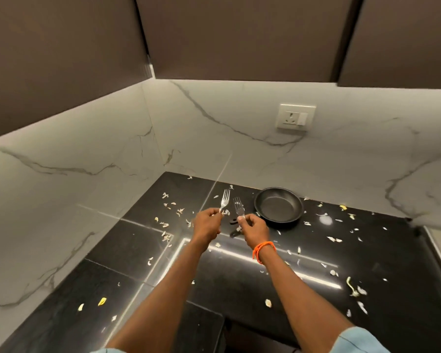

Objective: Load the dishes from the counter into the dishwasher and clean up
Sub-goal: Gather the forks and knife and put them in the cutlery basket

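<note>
My left hand (207,222) pinched one fork (224,200), my right hand (253,229) the other fork (239,207) — both tines up, handles down in curled fingers. The black pan (278,205) sat on the desk just beyond my right — nearer that hand.

Both arms extend forward from the 6 o'clock edge of the view, converging toward centre. The left hand (207,224) is raised with the back of the hand facing up, fingers curled, pinching a fork (224,200) whose prongs point to 12 o'clock. The right hand (253,229) sits just beside it at 3 o'clock, fingers curled round a second fork (238,207), prongs also up. The right wrist carries an orange thread band (262,250). Short light-blue sleeves (359,340) cover the upper arms.
</note>
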`<act>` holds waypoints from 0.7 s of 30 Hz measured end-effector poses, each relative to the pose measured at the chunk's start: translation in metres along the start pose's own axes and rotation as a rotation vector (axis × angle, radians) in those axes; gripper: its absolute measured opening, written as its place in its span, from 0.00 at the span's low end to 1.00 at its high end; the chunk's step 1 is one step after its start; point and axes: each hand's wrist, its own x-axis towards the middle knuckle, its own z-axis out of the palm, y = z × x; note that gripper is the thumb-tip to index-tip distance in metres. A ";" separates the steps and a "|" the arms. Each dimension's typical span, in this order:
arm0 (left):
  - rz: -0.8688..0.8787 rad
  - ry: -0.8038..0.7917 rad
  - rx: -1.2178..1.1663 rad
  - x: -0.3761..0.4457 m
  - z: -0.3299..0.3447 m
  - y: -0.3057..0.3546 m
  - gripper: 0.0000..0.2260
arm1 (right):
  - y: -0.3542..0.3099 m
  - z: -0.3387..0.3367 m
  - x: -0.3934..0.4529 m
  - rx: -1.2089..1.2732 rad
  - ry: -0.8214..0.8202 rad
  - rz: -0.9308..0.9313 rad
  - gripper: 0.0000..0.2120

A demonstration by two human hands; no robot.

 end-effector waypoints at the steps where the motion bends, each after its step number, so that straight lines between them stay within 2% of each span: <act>1: 0.004 -0.007 0.004 -0.009 0.008 0.003 0.07 | -0.001 -0.010 -0.005 -0.015 0.014 -0.008 0.09; 10: -0.089 -0.341 0.038 -0.111 0.103 0.019 0.13 | 0.020 -0.127 -0.065 0.136 0.126 0.130 0.10; 12: -0.096 -0.365 0.046 -0.131 0.124 0.017 0.11 | 0.032 -0.150 -0.080 0.155 0.143 0.155 0.10; 18: -0.072 -0.302 0.034 -0.170 0.194 0.020 0.10 | 0.055 -0.226 -0.127 0.174 0.282 0.233 0.09; 21: -0.008 -0.383 0.080 -0.191 0.219 0.021 0.09 | 0.067 -0.253 -0.149 0.191 0.342 0.257 0.09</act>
